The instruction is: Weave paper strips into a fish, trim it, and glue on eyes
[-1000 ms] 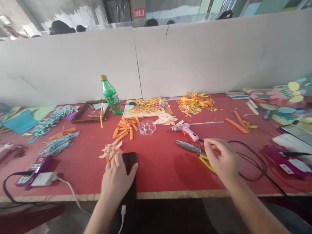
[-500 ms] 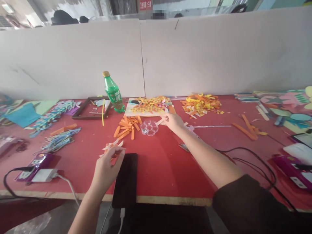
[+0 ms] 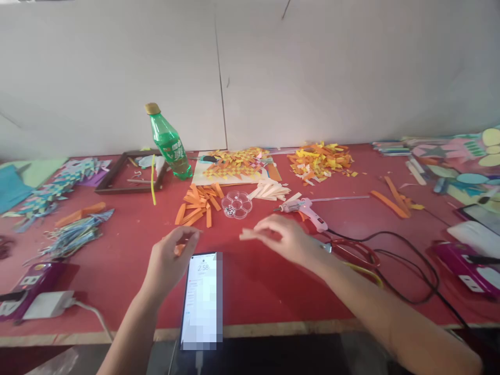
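Pale folded paper strips (image 3: 248, 234) stick out from the pinched fingertips of my right hand (image 3: 287, 240), which is over the middle of the table. My left hand (image 3: 170, 258) is curled near the front, left of the phone (image 3: 197, 297); a bit of orange paper shows between its thumb and fingers, the rest hidden behind them. Beyond my hands lie a pile of orange paper strips (image 3: 201, 203), a clear flower-shaped dish (image 3: 242, 205) with small beads, and a pile of pale strips (image 3: 272, 190). The phone's screen is lit.
A glue gun (image 3: 308, 211) with a black cord lies right of centre, near red-handled scissors (image 3: 355, 249). A green bottle (image 3: 171, 148), a brown frame (image 3: 105, 182) and an orange-yellow paper pile (image 3: 322, 164) stand farther back. Purple power strips (image 3: 469, 268) sit at both sides.
My right hand has drawn back toward me from the pale pile with strips in its fingers. The phone screen has lit up. My view has tilted down.
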`<state>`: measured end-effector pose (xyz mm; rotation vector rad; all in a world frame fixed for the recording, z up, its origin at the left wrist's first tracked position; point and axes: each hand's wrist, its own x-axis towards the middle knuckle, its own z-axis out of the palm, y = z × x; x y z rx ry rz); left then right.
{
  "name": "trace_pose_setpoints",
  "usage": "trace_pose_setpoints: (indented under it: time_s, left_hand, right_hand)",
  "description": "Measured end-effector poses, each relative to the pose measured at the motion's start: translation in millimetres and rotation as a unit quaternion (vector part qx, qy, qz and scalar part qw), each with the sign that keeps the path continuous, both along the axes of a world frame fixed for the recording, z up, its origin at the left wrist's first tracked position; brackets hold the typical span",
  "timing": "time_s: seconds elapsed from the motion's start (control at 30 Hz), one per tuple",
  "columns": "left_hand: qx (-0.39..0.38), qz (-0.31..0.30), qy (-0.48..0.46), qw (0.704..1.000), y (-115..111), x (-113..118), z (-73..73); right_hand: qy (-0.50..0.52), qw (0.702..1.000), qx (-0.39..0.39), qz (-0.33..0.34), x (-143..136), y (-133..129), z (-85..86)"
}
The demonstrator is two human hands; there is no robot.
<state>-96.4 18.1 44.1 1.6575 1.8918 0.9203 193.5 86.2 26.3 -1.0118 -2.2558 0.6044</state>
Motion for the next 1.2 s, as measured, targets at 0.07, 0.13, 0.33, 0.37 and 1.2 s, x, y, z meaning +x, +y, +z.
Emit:
trace_pose_setpoints:
  time_s: [0.07,0.13,0.33,0.37,1.2]
  left_hand:
    - [0.001,-0.015,0.003,1.000,7,4,4.4]
    - [0.001,-0.024,0.003,1.000,12,9,7.0]
    - [0.007,-0.055,0.021,0.998,19,17,6.0]
    - [0.009,-0.061,0.026,0.998,20,17,5.9]
    - [-0.043,-0.066,0.259,0.963,99,-9,-5.7]
  right_hand:
    - [-0.003,0.997,-0.003,0.075,-3,-13,-7.2]
    - [-0.010,0.993,-0.001,0.121,-3,-17,-15.1]
    - [-0.005,0.990,0.030,0.135,0,-21,-23.1]
    - [-0.001,0.992,0.035,0.124,-1,-25,-23.8]
    - [-0.020,0.995,0.091,0.029,-16,-38,-41.3]
